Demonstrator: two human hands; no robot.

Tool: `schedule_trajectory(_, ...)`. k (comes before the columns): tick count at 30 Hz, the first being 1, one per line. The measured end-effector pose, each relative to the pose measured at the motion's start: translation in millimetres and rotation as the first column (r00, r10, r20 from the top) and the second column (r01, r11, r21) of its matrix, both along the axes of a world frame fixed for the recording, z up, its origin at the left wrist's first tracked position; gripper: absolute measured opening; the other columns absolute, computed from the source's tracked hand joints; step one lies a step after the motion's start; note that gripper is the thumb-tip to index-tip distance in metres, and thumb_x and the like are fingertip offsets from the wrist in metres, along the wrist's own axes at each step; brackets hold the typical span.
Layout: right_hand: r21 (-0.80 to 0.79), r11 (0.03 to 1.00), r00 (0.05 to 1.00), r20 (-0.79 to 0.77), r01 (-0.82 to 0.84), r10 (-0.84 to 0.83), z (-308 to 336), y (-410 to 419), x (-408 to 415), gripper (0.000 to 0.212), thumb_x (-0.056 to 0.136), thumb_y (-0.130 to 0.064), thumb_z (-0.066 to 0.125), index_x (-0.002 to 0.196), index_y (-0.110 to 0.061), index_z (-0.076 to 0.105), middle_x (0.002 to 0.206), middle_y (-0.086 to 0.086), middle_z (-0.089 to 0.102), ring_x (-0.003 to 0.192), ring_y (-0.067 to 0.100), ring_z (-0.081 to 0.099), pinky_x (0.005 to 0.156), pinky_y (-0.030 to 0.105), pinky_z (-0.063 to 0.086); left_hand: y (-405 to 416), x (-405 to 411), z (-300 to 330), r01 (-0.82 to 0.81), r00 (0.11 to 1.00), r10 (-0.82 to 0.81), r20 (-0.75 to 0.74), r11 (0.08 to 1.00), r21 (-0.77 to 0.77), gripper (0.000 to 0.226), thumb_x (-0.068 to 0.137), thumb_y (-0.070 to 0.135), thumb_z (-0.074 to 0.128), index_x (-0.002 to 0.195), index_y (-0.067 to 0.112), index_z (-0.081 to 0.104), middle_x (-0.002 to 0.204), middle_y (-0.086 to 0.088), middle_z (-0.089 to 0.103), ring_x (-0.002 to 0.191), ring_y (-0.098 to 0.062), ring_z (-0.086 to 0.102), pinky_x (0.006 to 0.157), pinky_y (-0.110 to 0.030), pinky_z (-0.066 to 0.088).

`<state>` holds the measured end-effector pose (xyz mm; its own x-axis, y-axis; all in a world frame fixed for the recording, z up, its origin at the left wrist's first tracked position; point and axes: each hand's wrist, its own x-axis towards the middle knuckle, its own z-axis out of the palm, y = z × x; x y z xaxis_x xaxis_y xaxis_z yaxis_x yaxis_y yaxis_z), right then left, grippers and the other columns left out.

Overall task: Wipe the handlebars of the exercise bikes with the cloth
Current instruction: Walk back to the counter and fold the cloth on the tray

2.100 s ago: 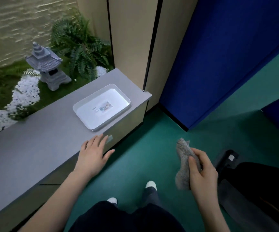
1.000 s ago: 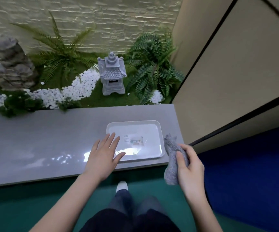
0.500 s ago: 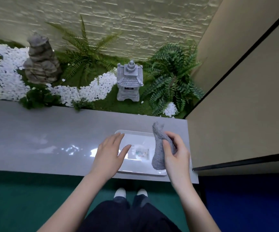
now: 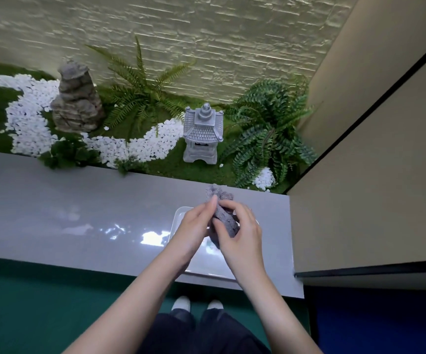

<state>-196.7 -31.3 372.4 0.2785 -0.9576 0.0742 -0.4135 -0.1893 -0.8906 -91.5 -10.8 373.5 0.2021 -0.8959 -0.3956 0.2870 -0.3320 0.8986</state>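
The left hand (image 4: 194,231), flat on the bench (image 4: 53,213) a moment ago, has come up to join the right hand (image 4: 242,233) on the grey cloth (image 4: 223,218), low centre over the white tray (image 4: 181,215). Both seem to pinch it, fingers curled, probably bunching or folding it. No bike handlebars show, so wiping looks finished or not begun.

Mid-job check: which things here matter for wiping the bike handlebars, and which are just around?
Job: cloth, held by left hand and right hand.

Just around: tray, ledge, stone lantern, rock, ferns. No bikes in view.
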Motion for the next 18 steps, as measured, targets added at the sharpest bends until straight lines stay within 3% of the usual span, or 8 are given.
schedule_trajectory(4, -0.001, 1.0, 0.999, 0.054, -0.01, 0.01, 0.3, 1.5, -5.4, 0.032, 0.08, -0.004, 0.069, 0.105, -0.022, 0.062, 0.105, -0.011, 0.061, 0.105, 0.005, 0.055, 0.088, 0.009, 0.038, -0.1, -0.8, -1.6, -0.039, 0.996, 0.043, -0.072, 0.997, 0.063, 0.034, 0.1, 0.031, 0.04, 0.099, 0.012, 0.068, 0.084, -0.001, 0.072, 0.08, -0.014, 0.065, 0.072, -0.027, 0.055)
schedule_trajectory(6, 0.017, 1.0, 0.993, 0.114, -0.002, 0.0, 1.2, 2.1, -8.7, 0.032, 0.08, -0.005, 0.07, 0.105, -0.023, 0.062, 0.107, -0.01, 0.062, 0.106, 0.005, 0.056, 0.088, 0.014, 0.042, -0.1, -1.5, -1.3, -0.031, 0.994, 0.038, -0.105, 0.997, 0.069, 0.036, 0.1, 0.031, 0.038, 0.104, 0.013, 0.068, 0.096, -0.006, 0.073, 0.089, -0.017, 0.066, 0.077, -0.033, 0.055)
schedule_trajectory(9, 0.024, 1.0, 0.982, 0.186, 0.02, -0.024, 2.4, 2.3, -13.0, 0.03, 0.081, -0.008, 0.069, 0.105, -0.024, 0.062, 0.11, -0.008, 0.062, 0.108, 0.005, 0.057, 0.087, 0.014, 0.043, -0.3, -3.9, 1.9, -0.016, 0.991, 0.024, -0.13, 0.998, 0.067, 0.037, 0.101, 0.031, 0.035, 0.105, 0.017, 0.069, 0.103, -0.007, 0.073, 0.095, -0.017, 0.068, 0.074, -0.033, 0.053)
schedule_trajectory(14, 0.077, 0.995, 0.96, 0.269, 0.059, -0.078, 1.7, 5.3, -21.8, 0.025, 0.082, -0.015, 0.069, 0.104, -0.025, 0.063, 0.115, -0.01, 0.061, 0.114, 0.014, 0.058, 0.09, 0.03, 0.05, -1.5, -7.7, 4.8, -0.036, 0.986, 0.054, -0.155, 0.993, 0.114, 0.036, 0.1, 0.028, 0.037, 0.109, 0.01, 0.066, 0.105, -0.01, 0.072, 0.103, -0.024, 0.066, 0.095, -0.048, 0.049)
schedule_trajectory(18, 0.158, 0.984, 0.949, 0.288, 0.089, -0.132, -1.9, 5.6, -29.9, 0.034, 0.081, -0.007, 0.07, 0.107, -0.027, 0.061, 0.113, -0.012, 0.061, 0.107, 0.01, 0.062, 0.084, 0.022, 0.051, -1.3, -9.4, 7.2, -0.035, 0.987, 0.053, -0.152, 0.992, 0.12, 0.039, 0.1, 0.029, 0.036, 0.11, 0.005, 0.065, 0.106, -0.014, 0.071, 0.104, -0.029, 0.064, 0.095, -0.047, 0.049)
